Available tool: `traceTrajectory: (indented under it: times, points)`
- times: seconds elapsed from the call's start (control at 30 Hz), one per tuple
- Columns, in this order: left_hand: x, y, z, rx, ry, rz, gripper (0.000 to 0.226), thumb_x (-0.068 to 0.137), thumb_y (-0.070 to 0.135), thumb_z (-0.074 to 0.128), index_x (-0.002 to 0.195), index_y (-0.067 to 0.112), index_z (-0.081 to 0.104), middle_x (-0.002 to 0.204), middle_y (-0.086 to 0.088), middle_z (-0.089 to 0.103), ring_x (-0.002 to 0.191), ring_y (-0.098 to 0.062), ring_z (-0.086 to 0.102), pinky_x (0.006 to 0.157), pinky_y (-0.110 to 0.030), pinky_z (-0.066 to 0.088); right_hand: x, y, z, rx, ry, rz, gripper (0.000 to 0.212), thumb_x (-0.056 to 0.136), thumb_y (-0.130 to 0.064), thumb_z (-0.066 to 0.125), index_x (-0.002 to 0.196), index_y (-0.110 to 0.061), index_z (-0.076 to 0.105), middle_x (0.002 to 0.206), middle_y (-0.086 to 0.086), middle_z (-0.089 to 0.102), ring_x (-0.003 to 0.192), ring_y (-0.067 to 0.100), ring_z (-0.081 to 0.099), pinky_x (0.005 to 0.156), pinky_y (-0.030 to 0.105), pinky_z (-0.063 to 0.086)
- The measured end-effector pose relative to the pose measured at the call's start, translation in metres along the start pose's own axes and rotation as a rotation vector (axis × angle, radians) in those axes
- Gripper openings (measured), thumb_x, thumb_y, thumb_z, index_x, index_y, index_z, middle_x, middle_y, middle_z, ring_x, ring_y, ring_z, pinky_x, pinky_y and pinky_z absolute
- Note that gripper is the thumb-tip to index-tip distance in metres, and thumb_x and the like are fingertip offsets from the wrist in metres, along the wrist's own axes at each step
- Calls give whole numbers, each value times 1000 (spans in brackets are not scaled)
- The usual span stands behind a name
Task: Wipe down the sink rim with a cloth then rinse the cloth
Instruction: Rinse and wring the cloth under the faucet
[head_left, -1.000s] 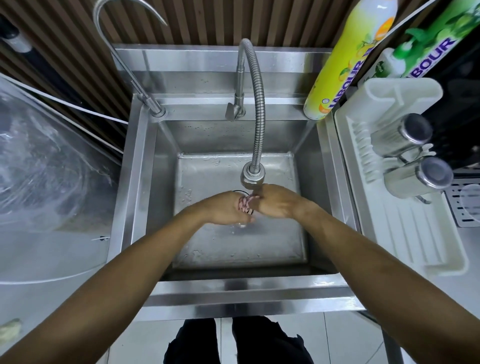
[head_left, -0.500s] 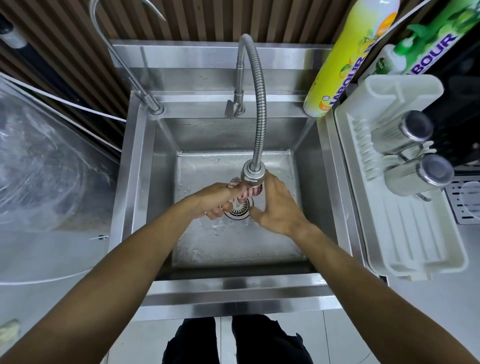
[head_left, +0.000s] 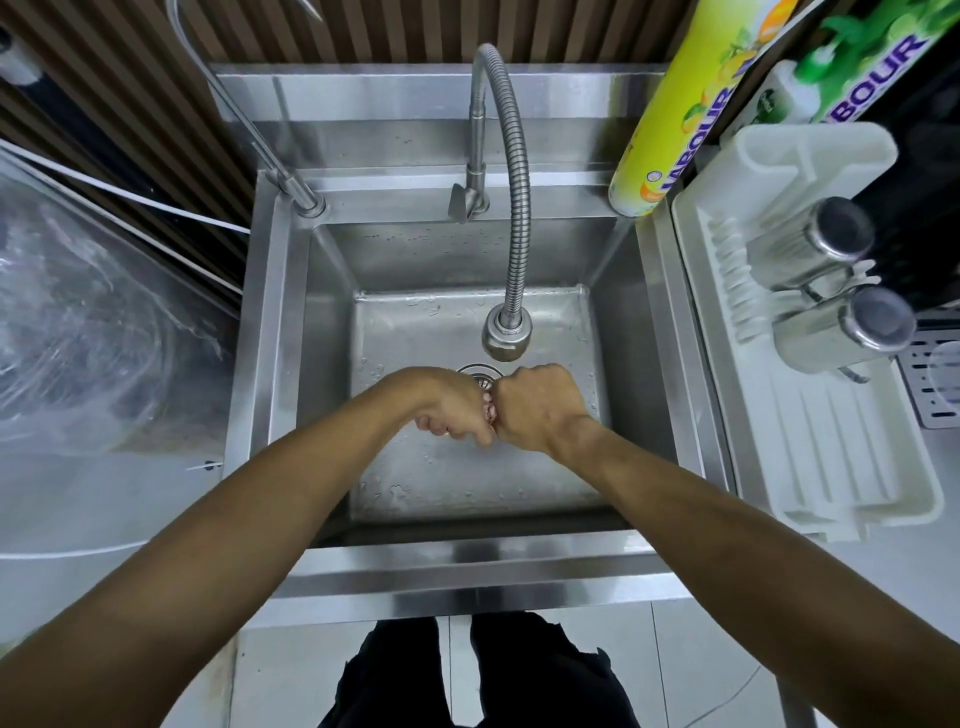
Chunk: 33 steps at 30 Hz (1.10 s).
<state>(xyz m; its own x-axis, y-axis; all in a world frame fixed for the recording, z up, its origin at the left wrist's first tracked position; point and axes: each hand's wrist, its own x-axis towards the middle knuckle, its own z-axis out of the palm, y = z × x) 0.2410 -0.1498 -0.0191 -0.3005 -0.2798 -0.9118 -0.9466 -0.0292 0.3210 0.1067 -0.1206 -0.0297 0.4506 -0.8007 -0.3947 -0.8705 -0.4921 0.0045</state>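
Note:
Both my fists are pressed together over the middle of the steel sink (head_left: 457, 561), just in front of the drain. My left hand (head_left: 452, 405) and my right hand (head_left: 540, 408) are each clenched on a small pink-and-white cloth (head_left: 489, 410). Only a thin strip of the cloth shows between the knuckles. The flexible faucet head (head_left: 506, 338) hangs just beyond and above the hands. No water stream is visible from it. The basin floor is wet with droplets.
A second thin tap (head_left: 306, 200) stands at the sink's back left corner. A yellow bottle (head_left: 685, 104) leans at the back right. A white drying rack (head_left: 841, 467) with two steel cups (head_left: 831, 291) lies right of the sink. Clear plastic sheeting (head_left: 93, 322) covers the left.
Both hands have drawn back from under the faucet head toward me and closed into fists, squeezing the cloth between them. The drain is now partly visible beyond the knuckles.

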Motion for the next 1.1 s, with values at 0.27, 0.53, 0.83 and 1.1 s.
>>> traceTrajectory:
  times: [0.27,0.53,0.83,1.1]
  points:
    - [6,-6,15,634,827,208,19,94,28,53,107,20,65,97,-6,73,86,-34,69,65,-34,38,-11,4,-17,825,-291,332,16,86,-21,58,71,-14,54,70,0,58,63,20,57,54,27,38]
    - [26,-25,25,519,1107,442,16,87,29,73,101,22,75,77,-3,76,58,-33,69,54,-30,39,3,23,-5,1377,-843,259,50,86,-4,51,43,-23,34,44,-3,30,36,11,19,50,27,12]
    - [14,-30,18,457,829,293,25,94,35,53,117,32,59,92,-4,71,86,-32,67,68,-33,43,26,39,-3,1035,-722,169,20,84,-14,73,80,-17,53,69,1,48,57,14,43,54,26,43]
    - [17,-27,18,-642,342,2,22,85,39,65,81,19,56,60,2,46,50,-17,34,49,-24,26,-24,13,54,378,166,35,99,75,-11,73,157,-13,17,152,14,30,133,34,42,113,45,41]
